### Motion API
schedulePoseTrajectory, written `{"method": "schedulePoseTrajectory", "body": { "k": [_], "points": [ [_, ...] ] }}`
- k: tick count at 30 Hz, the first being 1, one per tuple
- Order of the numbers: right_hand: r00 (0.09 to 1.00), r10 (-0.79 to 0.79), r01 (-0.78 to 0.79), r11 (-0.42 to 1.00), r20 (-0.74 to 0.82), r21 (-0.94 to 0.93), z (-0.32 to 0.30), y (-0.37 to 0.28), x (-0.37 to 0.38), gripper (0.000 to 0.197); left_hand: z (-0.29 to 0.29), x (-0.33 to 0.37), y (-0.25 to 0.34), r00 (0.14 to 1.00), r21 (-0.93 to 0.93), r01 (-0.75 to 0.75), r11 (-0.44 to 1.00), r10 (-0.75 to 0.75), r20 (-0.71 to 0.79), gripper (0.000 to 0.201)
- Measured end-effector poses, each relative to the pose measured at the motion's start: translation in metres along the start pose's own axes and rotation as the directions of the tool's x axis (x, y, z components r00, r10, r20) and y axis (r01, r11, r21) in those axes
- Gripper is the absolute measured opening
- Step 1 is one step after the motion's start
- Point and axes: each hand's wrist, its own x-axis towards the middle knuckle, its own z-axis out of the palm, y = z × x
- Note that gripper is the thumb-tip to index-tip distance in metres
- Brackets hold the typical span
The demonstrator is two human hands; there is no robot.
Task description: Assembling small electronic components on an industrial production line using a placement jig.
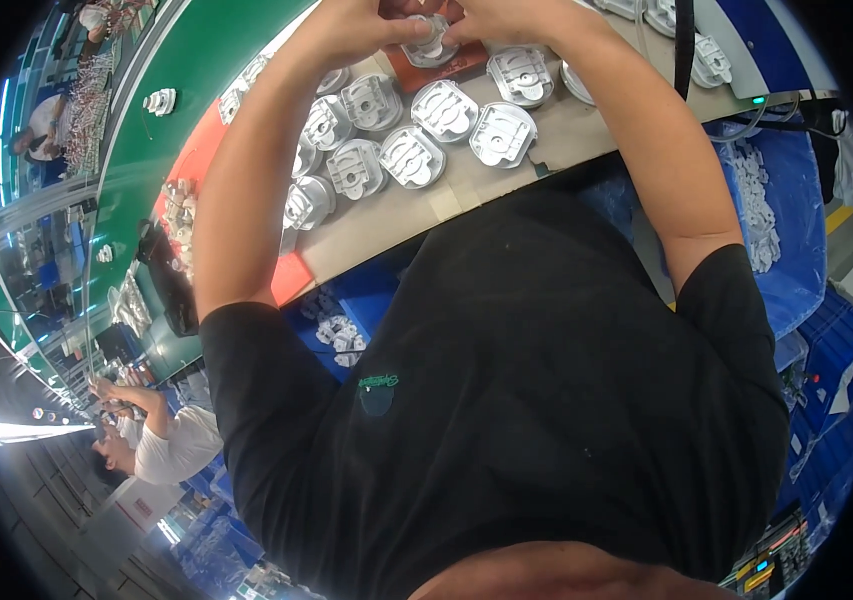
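The left hand point(378, 30) and the right hand point(491, 20) curl in narrow, both holding one white part point(430, 48) with their fingers. That part is over the red block point(461, 66). More white pieces point(444, 110) sit near the block.

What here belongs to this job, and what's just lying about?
Likely the job:
white part held between left hand and right hand
red block
similar white parts nearby

Seemingly just lying about:
black cable
lone white piece on green surface
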Motion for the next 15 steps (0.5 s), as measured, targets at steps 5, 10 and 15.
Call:
{"method": "schedulePoseTrajectory", "body": {
  "k": [5,10,15],
  "points": [
    [0.990,-0.092,0.065,0.972,-0.107,-0.227,0.004,0.008,-0.024,0.069,0.015,-0.008,0.000,0.996,0.013,-0.046,0.999,0.047,-0.074,0.031],
    [0.819,-0.144,0.114,0.990,-0.556,-0.089,-0.051,-0.085,-0.036,0.036,0.025,-0.019,-0.019,0.995,-0.294,0.087,0.952,-0.095,-0.014,0.033],
    [0.187,-0.388,0.339,0.888,-0.902,-0.312,-0.078,-0.133,0.039,0.067,0.032,-0.019,-0.029,0.994,-0.256,0.016,0.967,-0.042,-0.098,0.039]
  ]
}}
